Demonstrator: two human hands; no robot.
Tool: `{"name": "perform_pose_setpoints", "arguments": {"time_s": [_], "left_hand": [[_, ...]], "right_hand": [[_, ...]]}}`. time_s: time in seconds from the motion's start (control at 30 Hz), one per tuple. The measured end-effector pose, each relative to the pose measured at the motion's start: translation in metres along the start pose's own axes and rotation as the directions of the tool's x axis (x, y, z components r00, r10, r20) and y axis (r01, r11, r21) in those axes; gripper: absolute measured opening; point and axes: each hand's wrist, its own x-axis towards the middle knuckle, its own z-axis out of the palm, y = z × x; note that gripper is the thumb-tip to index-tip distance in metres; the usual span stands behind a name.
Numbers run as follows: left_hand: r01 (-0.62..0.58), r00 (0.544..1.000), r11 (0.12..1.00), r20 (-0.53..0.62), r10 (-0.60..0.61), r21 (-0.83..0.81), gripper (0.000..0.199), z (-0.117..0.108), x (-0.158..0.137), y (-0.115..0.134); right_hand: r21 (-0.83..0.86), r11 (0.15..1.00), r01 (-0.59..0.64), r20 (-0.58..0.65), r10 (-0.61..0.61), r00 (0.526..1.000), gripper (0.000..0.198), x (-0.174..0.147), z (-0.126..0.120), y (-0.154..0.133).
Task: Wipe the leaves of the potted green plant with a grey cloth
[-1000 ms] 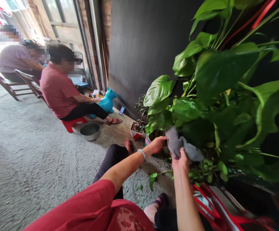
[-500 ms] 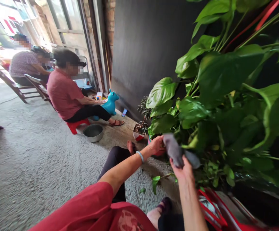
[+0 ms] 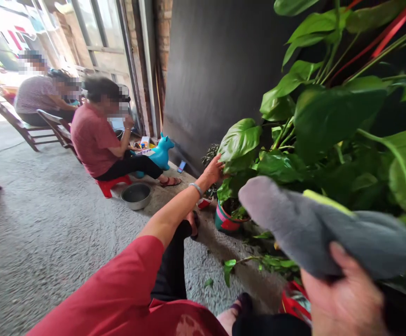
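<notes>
Right hand (half cut off) clutching grey cloth; left hand fingertips on leaf.

A: What was cut off or hidden?
B: The right hand ran off the bottom edge, its fingers buried under a grey cloth.
A: Anything else?
B: Seated people's faces were blurred; plant leaves were cropped at right.

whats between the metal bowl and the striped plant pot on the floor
In the head view, between the metal bowl and the striped pot lie the person's foot on bare floor and a small red-and-white pot, which the left forearm partly crosses.
</notes>
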Motion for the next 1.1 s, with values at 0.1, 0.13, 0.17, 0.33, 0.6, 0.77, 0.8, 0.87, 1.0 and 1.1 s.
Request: {"name": "perform_pose_setpoints", "arguments": {"time_s": [0.1, 0.13, 0.17, 0.33, 0.6, 0.77, 0.8, 0.87, 1.0, 1.1], "left_hand": [[0.051, 0.999, 0.998, -0.009, -0.050, 0.022, 0.025, 0.020, 0.001, 0.000], [0.056, 0.998, 0.998, -0.006, -0.055, 0.012, 0.023, 0.024, 0.000, -0.003], [0.061, 0.998, 0.998, 0.008, -0.061, -0.004, 0.022, 0.026, -0.002, -0.008], [0.126, 0.992, 0.992, 0.015, -0.126, -0.010, 0.010, 0.026, -0.012, -0.027], [0.140, 0.989, 0.990, -0.037, -0.140, -0.004, 0.004, 0.018, -0.020, -0.027], [0.175, 0.984, 0.984, 0.021, -0.175, 0.014, 0.011, 0.027, -0.024, -0.045], [0.172, 0.985, 0.985, 0.013, -0.172, -0.009, 0.011, 0.027, -0.024, -0.048], [0.148, 0.989, 0.987, -0.019, -0.149, -0.064, 0.010, 0.024, -0.024, -0.051], [0.145, 0.988, 0.985, -0.037, -0.149, -0.094, 0.012, 0.012, -0.021, -0.046], [0.179, 0.984, 0.983, -0.021, -0.179, -0.037, 0.010, 0.011, -0.019, -0.046]], "right_hand": [[0.037, 0.938, 0.344, 0.167, -0.345, 0.924, 0.039, 0.013, 0.050, -0.041], [0.070, 0.899, 0.432, 0.202, -0.437, 0.877, 0.033, 0.021, 0.067, -0.045], [0.106, 0.858, 0.503, 0.201, -0.514, 0.834, 0.030, 0.030, 0.083, -0.045], [-0.022, 0.972, 0.233, -0.004, -0.233, 0.973, 0.042, 0.059, 0.125, 0.011], [-0.029, 0.934, 0.356, -0.074, -0.357, 0.931, 0.064, 0.034, 0.099, -0.003], [-0.141, 0.798, 0.585, 0.023, -0.588, 0.808, 0.069, 0.073, 0.132, 0.013], [-0.233, 0.843, 0.486, 0.060, -0.486, 0.872, 0.067, 0.074, 0.127, 0.030], [-0.360, 0.887, 0.287, 0.113, -0.265, 0.958, 0.060, 0.063, 0.106, 0.061], [-0.433, 0.867, 0.248, 0.094, -0.230, 0.969, 0.070, 0.028, 0.063, 0.059], [-0.320, 0.769, 0.554, -0.048, -0.597, 0.801, 0.068, 0.036, 0.074, 0.013]]}}
